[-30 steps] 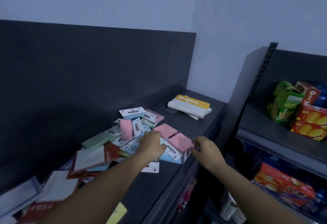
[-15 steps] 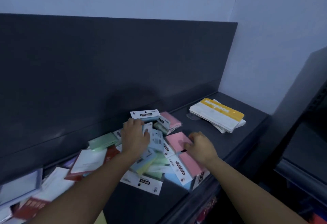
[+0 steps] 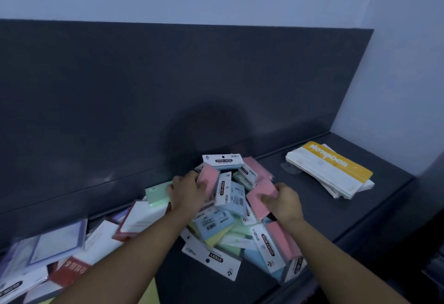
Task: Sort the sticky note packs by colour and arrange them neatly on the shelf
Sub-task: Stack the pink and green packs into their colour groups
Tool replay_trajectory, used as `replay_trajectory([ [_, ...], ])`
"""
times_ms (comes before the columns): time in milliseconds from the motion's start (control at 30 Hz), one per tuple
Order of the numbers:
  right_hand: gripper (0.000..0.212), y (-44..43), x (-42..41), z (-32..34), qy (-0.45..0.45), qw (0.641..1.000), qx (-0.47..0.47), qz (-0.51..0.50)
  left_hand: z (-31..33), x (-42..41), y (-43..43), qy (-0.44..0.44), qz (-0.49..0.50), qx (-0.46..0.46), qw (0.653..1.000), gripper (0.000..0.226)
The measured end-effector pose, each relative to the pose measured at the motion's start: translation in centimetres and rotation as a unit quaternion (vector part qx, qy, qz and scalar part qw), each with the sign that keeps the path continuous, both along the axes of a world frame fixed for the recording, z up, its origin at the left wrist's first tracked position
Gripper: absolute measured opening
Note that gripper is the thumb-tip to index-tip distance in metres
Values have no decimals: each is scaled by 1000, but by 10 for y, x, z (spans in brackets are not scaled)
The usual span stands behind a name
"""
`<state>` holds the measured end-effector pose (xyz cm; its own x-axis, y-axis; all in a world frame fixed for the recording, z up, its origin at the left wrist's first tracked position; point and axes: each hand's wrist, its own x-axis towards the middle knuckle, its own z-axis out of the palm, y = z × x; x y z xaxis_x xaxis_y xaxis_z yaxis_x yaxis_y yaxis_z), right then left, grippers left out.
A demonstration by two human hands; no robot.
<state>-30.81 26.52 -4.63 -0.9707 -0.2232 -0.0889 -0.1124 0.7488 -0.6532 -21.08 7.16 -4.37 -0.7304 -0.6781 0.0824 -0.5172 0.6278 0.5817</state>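
Heap of sticky note packs (image 3: pixel 228 217) in pink, blue, green and yellow, jumbled on a dark grey shelf (image 3: pixel 336 222) right against its back panel (image 3: pixel 168 87). At the far left of the heap, left hand (image 3: pixel 188 195) with fingers curled round the edge of a pink pack (image 3: pixel 209 180) standing nearly upright. On the heap's right flank, right hand (image 3: pixel 286 202) clamped on a second pink pack (image 3: pixel 258 199), thumb on top, pack tilted, lower edge lost among the others. Between the two hands, a blue pack (image 3: pixel 234 195) on edge, white header reading "STICKY NOTE" turned toward the left hand. Highest at the back, a white header card (image 3: pixel 222 160) with the same words, blue pad under it. Just beside the left hand's outer fingers, a green pack (image 3: pixel 157 194) lying flat near the panel. Near the shelf's front edge, below the right wrist, a third pink pack (image 3: pixel 278 243) with its header to the left. Flat at the heap's near side, a white card (image 3: pixel 211 259) marked "STICKY". Well apart at the shelf's right end, a stack of white packets (image 3: pixel 329 174) with a yellow band across the top one. To the left, blurred notebooks (image 3: pixel 72 241) with red and purple borders, overlapping.
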Motion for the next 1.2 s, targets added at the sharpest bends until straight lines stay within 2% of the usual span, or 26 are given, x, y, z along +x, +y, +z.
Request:
replay_trajectory([
  [67, 30, -4, 2, 7, 10, 996, -86, 6, 5, 5, -5, 71, 6, 66, 995, 18],
  [133, 21, -10, 4, 14, 49, 994, -98, 13, 12, 17, -9, 117, 13, 95, 988, 12],
  [233, 14, -24, 12, 27, 121, 984, -125, 45, 19, 48, -15, 142, 54, 110, 982, 13],
  [333, 14, -49, 31, 40, 190, 963, -171, 87, 22, 93, -26, 165, 102, 132, 972, 25],
  [467, 8, -98, 81, 53, 197, 937, -229, 177, 22, 174, -45, 193, 207, 135, 950, 23],
  [567, 9, -136, 129, 56, 144, 922, -264, 246, 26, 241, -53, 216, 276, 134, 927, 16],
  [667, 11, -173, 183, 53, -1, 897, -329, 294, 34, 310, -58, 224, 341, 114, 906, 14],
  [833, 15, -224, 278, 42, -189, 865, -304, 351, 40, 423, -66, 257, 442, 128, 850, 14],
  [1067, 13, -291, 450, 34, -292, 828, -246, 411, 47, 596, -64, 306, 531, 147, 776, 16],
  [1200, 14, -319, 562, 30, -343, 797, -230, 441, 64, 701, -62, 321, 555, 160, 750, 24],
])
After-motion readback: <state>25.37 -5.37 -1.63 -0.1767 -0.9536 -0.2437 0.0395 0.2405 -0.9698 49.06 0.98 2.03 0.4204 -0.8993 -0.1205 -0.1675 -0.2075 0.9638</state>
